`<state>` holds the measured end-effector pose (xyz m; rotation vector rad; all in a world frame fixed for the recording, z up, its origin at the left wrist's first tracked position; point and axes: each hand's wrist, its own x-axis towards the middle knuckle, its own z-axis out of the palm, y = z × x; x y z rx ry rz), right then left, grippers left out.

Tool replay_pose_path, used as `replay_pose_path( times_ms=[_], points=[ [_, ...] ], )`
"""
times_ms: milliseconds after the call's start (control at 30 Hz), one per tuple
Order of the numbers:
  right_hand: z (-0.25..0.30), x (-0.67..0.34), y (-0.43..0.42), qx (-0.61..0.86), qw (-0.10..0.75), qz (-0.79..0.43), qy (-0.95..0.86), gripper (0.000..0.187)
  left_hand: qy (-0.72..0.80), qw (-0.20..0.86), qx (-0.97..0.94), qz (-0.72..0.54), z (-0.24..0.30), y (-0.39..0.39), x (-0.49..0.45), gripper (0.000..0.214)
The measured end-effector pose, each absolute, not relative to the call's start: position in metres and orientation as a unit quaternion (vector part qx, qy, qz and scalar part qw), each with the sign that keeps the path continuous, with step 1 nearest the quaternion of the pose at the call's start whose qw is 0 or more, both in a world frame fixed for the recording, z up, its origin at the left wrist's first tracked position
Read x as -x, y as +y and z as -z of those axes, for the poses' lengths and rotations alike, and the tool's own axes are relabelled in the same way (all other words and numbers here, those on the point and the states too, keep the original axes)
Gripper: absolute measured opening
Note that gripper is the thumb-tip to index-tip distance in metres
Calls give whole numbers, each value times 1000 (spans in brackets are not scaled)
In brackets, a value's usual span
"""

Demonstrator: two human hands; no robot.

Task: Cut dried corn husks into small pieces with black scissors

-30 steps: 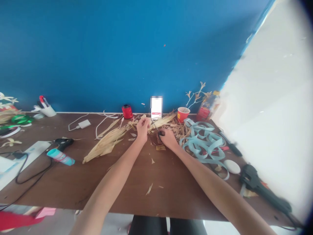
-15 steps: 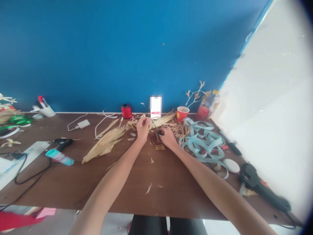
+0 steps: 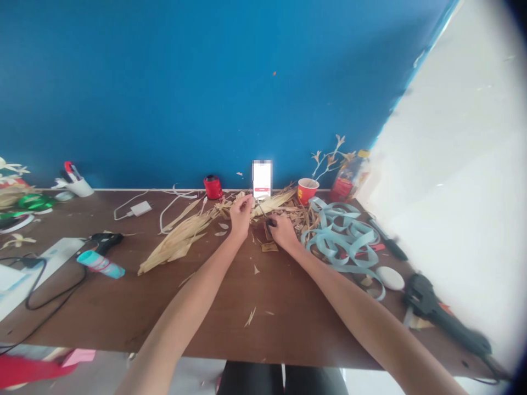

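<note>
Clasping scissors [image 3: 261, 210] in right hand [image 3: 283, 230], left hand [image 3: 241, 215] with unclear grip, white cup [image 3: 83, 187] holding pen-like items [image 3: 73, 172]

blue wall [image 3: 164, 82] ahead | white wall [image 3: 453, 137] right | brown table [image 3: 230, 312] | pale floor [image 3: 201, 376] below | soft light

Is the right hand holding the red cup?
No, the right hand holds scissors, and the cup stands apart from it on the table.
</note>
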<state>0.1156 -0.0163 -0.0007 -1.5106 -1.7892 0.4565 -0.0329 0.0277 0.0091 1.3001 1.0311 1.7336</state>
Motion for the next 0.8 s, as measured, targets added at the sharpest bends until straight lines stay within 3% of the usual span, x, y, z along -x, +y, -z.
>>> replay_pose_path(
  times_ms=[433,633,800],
  points=[
    [-6,-117,-21,590,451,-207,-637,20,395,374,-529,-651,-5,15,19,34],
    [0,-118,-17,554,562,-239,-566,37,394,369,-605,-585,-4,12,17,32],
    [-1,-119,-19,515,623,-206,-552,38,395,373,-657,-524,-4,10,14,31]
  ],
)
